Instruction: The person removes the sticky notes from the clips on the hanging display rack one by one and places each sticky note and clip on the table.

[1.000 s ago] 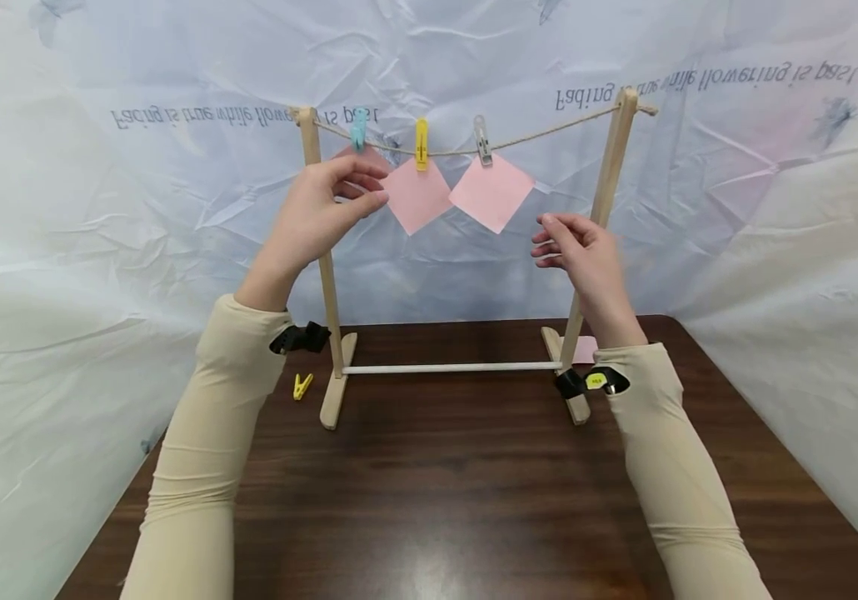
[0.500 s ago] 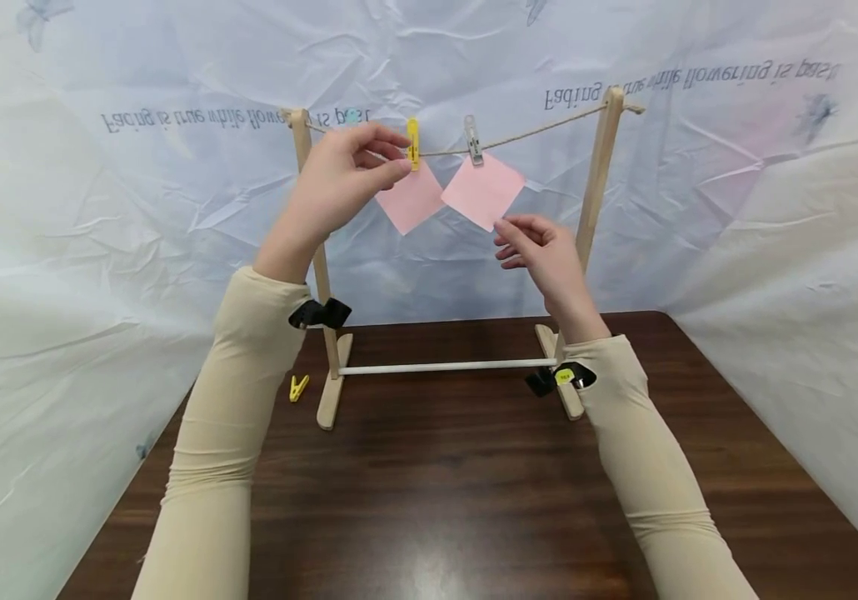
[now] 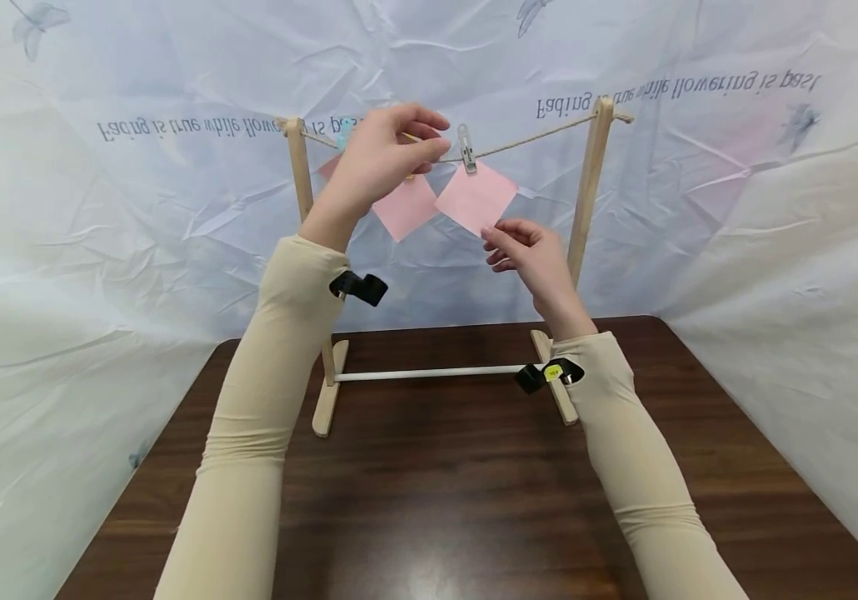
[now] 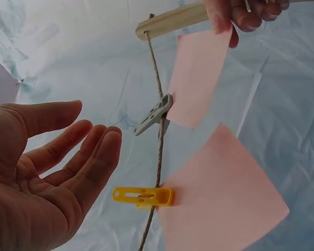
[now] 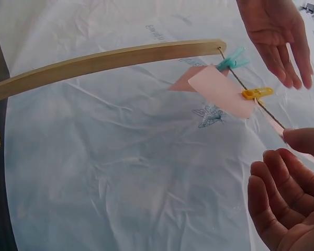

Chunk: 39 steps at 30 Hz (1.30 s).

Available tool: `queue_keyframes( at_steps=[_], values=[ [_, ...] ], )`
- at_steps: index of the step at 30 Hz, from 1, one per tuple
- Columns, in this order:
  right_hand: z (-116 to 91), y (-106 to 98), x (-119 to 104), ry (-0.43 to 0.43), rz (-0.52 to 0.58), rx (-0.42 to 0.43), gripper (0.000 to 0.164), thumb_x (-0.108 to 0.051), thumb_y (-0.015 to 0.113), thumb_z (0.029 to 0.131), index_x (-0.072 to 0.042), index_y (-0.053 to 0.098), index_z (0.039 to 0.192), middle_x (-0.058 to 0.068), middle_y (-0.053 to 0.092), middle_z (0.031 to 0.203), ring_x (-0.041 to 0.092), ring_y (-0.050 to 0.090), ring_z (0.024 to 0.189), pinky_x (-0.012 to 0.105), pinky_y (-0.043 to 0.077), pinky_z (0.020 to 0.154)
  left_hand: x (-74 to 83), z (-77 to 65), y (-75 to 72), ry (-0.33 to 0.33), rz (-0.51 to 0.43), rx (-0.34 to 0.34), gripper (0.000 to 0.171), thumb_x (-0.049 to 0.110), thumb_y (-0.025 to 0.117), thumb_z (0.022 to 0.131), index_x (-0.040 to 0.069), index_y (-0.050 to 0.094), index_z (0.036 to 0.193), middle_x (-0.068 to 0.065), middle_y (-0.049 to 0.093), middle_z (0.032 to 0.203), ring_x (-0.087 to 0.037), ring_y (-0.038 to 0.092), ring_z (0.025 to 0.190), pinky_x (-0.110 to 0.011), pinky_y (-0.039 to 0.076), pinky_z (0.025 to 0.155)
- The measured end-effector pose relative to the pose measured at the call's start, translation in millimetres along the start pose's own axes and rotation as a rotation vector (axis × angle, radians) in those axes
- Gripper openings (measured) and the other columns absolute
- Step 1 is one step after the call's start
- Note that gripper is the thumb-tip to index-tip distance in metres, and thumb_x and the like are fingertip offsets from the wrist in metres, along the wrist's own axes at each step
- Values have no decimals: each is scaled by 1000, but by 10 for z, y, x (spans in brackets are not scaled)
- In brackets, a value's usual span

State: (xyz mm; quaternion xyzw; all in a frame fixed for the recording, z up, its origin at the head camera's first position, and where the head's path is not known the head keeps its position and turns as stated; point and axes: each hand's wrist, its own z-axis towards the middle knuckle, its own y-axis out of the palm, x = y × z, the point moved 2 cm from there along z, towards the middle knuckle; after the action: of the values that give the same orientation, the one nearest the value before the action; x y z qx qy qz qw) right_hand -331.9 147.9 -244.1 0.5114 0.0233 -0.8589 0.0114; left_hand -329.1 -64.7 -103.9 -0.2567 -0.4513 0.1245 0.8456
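A wooden rack [image 3: 586, 192] stands on the table with a string [image 3: 526, 140] across its top. Three pink papers hang from it by a teal clip [image 5: 231, 58], a yellow clip [image 4: 144, 197] and a grey clip [image 3: 466, 147]. My left hand [image 3: 399, 150] is up at the string, in front of the yellow clip, its fingertips close to the grey clip. In the left wrist view the left hand [image 4: 52, 172] is open and holds nothing. My right hand [image 3: 522, 250] pinches the lower corner of the right pink paper [image 3: 474, 196] under the grey clip.
The rack's feet and white crossbar [image 3: 429, 374] sit at the back of the dark wooden table [image 3: 436, 483]. A crinkled white sheet with printed text [image 3: 699, 250] hangs behind and at both sides. The middle pink paper [image 3: 405, 207] hangs beside the right one.
My left hand has moved right along the string, from the teal clip to just left of the grey clip. My right hand has risen leftward to the right paper's lower corner.
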Motion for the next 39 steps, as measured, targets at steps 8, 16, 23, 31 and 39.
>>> queue_keyframes(
  at_steps=[8, 16, 23, 31, 39],
  values=[
    [58, 26, 56, 19, 4, -23, 18, -18, 70, 97, -1, 67, 103, 6, 70, 85, 18, 68, 70, 29, 59, 68, -33, 197, 93, 1, -34, -52, 38, 24, 67, 98, 11, 62, 134, -6, 60, 125, -19, 64, 106, -30, 53, 92],
    [125, 10, 161, 74, -33, -23, 20, -18, 68, 98, 0, 67, 107, 3, 69, 81, 21, 68, 70, 31, 60, 70, -110, 316, 124, -71, -80, -9, 39, 22, 67, 98, 14, 61, 136, -5, 58, 130, -20, 62, 110, -30, 52, 95],
    [178, -43, 140, 89, -68, -24, 22, -20, 68, 98, 0, 66, 109, 3, 69, 80, 18, 68, 70, 29, 59, 69, -148, 416, 124, -96, -60, -37, 48, 24, 67, 98, 14, 55, 143, -7, 50, 146, -20, 58, 121, -28, 50, 99],
    [224, -83, 124, 84, -82, -25, 23, -21, 67, 99, -1, 66, 110, 4, 69, 80, 22, 69, 73, 31, 59, 71, -175, 460, 145, -116, -85, -82, 54, 25, 67, 98, 9, 50, 147, -8, 51, 147, -19, 56, 125, -23, 48, 99],
    [226, -119, 122, 87, -64, -8, 23, -20, 66, 99, 0, 66, 111, 6, 69, 81, 18, 68, 70, 33, 60, 72, -189, 497, 171, -150, -138, -92, 57, 21, 68, 98, 3, 48, 148, -9, 54, 144, -16, 58, 125, -21, 50, 96]
  ],
)
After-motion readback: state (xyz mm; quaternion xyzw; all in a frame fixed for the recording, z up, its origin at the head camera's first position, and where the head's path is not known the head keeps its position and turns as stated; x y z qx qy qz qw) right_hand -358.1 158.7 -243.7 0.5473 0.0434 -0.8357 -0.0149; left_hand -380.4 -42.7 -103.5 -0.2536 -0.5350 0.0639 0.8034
